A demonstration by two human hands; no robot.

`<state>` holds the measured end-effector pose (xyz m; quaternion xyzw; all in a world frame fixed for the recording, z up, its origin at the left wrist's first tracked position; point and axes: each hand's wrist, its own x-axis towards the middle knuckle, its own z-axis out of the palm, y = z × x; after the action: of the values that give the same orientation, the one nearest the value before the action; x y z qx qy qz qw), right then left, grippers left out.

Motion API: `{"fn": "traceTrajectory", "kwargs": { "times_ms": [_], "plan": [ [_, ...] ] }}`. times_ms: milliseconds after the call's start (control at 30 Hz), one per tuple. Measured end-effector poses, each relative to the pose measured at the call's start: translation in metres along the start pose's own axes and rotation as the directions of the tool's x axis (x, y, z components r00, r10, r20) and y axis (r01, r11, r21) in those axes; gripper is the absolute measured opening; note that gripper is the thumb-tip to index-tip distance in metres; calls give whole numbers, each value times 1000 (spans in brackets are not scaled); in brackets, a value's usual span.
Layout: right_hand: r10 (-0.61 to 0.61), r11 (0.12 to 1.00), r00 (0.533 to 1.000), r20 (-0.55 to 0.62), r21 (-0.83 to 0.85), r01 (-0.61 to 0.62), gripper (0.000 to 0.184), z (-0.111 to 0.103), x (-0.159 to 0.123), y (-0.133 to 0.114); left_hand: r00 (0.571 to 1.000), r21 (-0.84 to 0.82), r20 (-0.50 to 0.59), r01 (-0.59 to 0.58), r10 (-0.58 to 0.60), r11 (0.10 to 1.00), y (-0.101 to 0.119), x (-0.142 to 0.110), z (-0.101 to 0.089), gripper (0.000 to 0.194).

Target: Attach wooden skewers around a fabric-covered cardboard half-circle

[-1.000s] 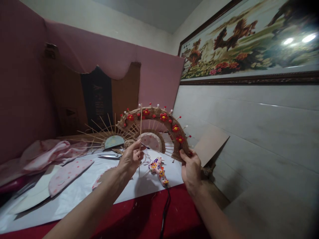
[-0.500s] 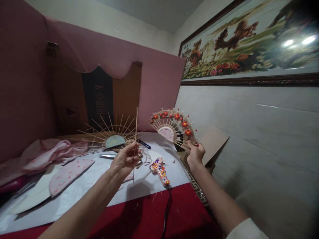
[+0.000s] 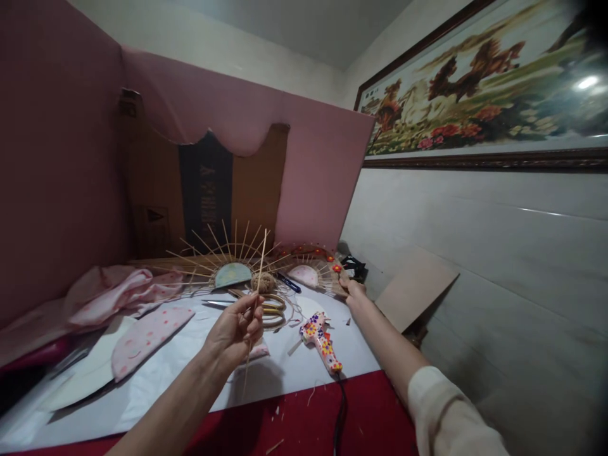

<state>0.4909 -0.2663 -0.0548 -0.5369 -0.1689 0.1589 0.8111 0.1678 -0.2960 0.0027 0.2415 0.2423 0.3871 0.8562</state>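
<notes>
Red/white-covered desk (image 3: pixel 373 405) carries blue-green spoked fan (image 3: pixel 232 275) at rear and, just R of it, flowered fan (image 3: pixel 304 275), w/ floral glue gun (image 3: pixel 322 342) nearer front edge; R hand (image 3: pixel 354 294) pinches flowered fan's R end, L hand (image 3: pixel 239 328), L of gun, pinches thin stick (image 3: pixel 263 253) approx. vert. above surface.

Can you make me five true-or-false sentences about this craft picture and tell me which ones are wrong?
1. The left hand holds a thin stick. True.
2. The glue gun has a flowery pattern. True.
3. The right hand holds the glue gun. False: it is on the edge of the flowered fan.
4. The framed picture shows boats. False: it shows horses.
5. The ball of twine is inside a cup. False: it lies beside the blue-green half-circle.
</notes>
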Motion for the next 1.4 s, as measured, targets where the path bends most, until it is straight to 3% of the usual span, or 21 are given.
{"fn": "traceTrajectory", "kwargs": {
  "times_ms": [100, 167, 300, 400, 500, 533, 567, 600, 667, 833, 1067, 1400],
  "plan": [
    [131, 952, 991, 32, -282, -116, 32, 12, 1, -3, 999, -10, -10, 39, -39, 999, -1, 0, -4, 19],
    [155, 894, 987, 33, -430, -126, 31, 17, 0, -10, 999, -9, -6, 51, -51, 999, -2, 0, -5, 20],
    [126, 811, 987, 104, -584, -42, 37, 23, -14, -31, 998, 1, 11, 56, -56, 998, -5, -1, -3, 20],
    [106, 806, 947, 302, -584, 96, 33, 30, -46, -45, 997, 14, 15, 78, -78, 997, -8, -1, -2, 19],
    [184, 837, 809, 558, -521, 169, 24, 35, -96, -57, 992, 21, 8, 127, -127, 992, -13, -3, -1, 19],
    [226, 859, 726, 650, -484, 167, 30, 35, -114, -60, 990, 29, -1, 139, -139, 990, -15, -4, -1, 18],
    [254, 908, 572, 780, -395, 136, 36, 35, -131, -62, 989, 42, -9, 147, -146, 988, -17, -4, -1, 18],
    [228, 945, 478, 848, -311, 100, 39, 34, -146, -63, 989, 60, -8, 150, -150, 987, -20, -5, 0, 18],
    [160, 976, 419, 894, -208, 70, 37, 33, -167, -62, 989, 110, 26, 141, -144, 984, -24, -5, 1, 19],
    [123, 991, 520, 845, -131, -22, 30, 30, -179, -52, 986, 235, 94, 113, -139, 965, -34, -5, 3, 18],
    [33, 999, 519, 854, -51, 20, 27, 23, -179, -47, 985, 291, 123, 82, -122, 953, -42, -5, 1, 17],
    [44, 997, 530, 847, -71, 31, 28, 17, -177, -43, 985, 340, 135, 53, -104, 939, -46, -4, 3, 19]
  ]
}}
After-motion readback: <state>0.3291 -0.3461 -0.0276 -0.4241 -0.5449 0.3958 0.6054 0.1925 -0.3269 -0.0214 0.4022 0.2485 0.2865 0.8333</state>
